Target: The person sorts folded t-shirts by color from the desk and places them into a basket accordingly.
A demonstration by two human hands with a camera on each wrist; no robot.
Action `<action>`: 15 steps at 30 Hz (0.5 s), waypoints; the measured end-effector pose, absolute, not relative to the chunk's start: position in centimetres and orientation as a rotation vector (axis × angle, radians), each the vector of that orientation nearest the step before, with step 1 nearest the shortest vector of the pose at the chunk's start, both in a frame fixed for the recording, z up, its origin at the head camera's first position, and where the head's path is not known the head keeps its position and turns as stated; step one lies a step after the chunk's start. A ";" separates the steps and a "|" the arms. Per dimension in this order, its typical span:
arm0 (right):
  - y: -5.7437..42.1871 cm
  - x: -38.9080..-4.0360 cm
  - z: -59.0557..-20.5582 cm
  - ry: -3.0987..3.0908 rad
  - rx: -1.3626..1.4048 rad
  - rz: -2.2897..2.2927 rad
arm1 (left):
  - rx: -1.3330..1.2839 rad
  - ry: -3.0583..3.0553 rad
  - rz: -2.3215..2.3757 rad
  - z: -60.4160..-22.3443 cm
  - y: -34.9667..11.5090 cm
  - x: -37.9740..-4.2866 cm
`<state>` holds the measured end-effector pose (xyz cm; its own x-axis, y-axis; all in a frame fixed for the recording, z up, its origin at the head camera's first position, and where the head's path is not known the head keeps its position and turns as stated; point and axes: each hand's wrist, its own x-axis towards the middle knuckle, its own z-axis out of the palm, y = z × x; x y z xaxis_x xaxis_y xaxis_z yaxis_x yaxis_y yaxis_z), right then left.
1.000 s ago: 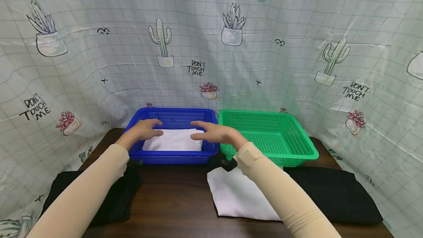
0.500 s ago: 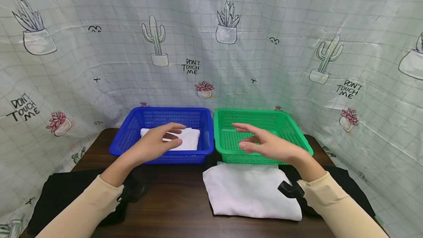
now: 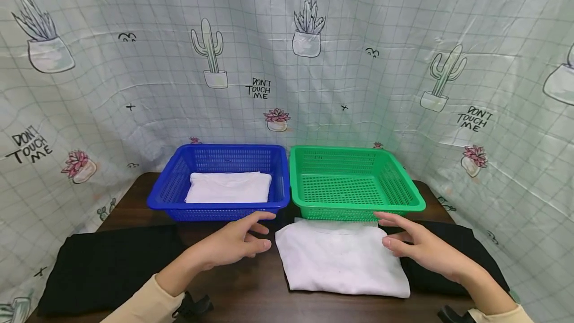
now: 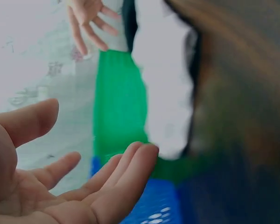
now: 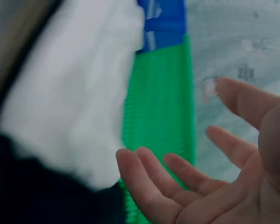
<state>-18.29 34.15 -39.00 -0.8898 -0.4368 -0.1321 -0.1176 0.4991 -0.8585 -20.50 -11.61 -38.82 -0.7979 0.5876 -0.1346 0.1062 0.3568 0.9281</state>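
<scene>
A folded white cloth (image 3: 338,258) lies on the table in front of the green basket, partly over black fabric. My left hand (image 3: 233,243), fingers loosely spread, hovers to the left of this cloth and holds nothing. On the other side, my right hand (image 3: 417,243) is over the cloth's right edge, its fingers relaxed and bare. In the right wrist view the right-hand fingers (image 5: 149,186) show close by the white cloth's corner. Another folded white cloth (image 3: 228,187) lies flat inside the blue basket (image 3: 215,206).
The green basket (image 3: 358,188) stands right of the blue one, with nothing in it. Folded black cloth (image 3: 107,268) lies at the left, and more black cloth (image 3: 457,243) at the right. A patterned curtain (image 3: 287,54) hangs behind the brown table (image 3: 251,293).
Both hands have left the blue basket and moved right and toward the front, ending at either side of the front white cloth. The cloth in the basket stays in place.
</scene>
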 end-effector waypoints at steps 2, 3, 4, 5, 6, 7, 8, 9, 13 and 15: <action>34.9 -18.1 -40.0 2.384 -0.388 -1.366 | 0.530 2.083 1.486 -39.8 -11.3 -20.5; 35.3 -18.0 -40.4 2.367 -0.364 -1.378 | 0.509 2.046 1.505 -40.2 -11.1 -20.6; 35.6 -18.0 -40.8 2.353 -0.332 -1.390 | 0.491 2.020 1.513 -40.6 -10.9 -20.6; 35.8 -17.9 -41.2 2.345 -0.296 -1.397 | 0.479 1.999 1.517 -41.0 -10.8 -20.7; 36.0 -17.8 -41.5 2.338 -0.268 -1.402 | 0.471 1.985 1.516 -41.3 -10.5 -20.9; 36.2 -17.7 -41.8 2.333 -0.231 -1.402 | 0.464 1.970 1.515 -41.6 -10.3 -21.0; 36.3 -17.6 -42.0 2.333 -0.201 -1.396 | 0.455 1.951 1.515 -41.8 -10.1 -21.2; 36.4 -17.6 -42.1 2.332 -0.178 -1.387 | 0.443 1.930 1.516 -42.1 -9.8 -21.3; 36.1 -17.7 -42.5 2.357 -0.121 -1.306 | 0.386 1.854 1.531 -42.8 -8.6 -22.1; 35.9 -17.8 -42.5 2.379 -0.099 -1.266 | 0.365 1.834 1.543 -43.1 -7.9 -22.5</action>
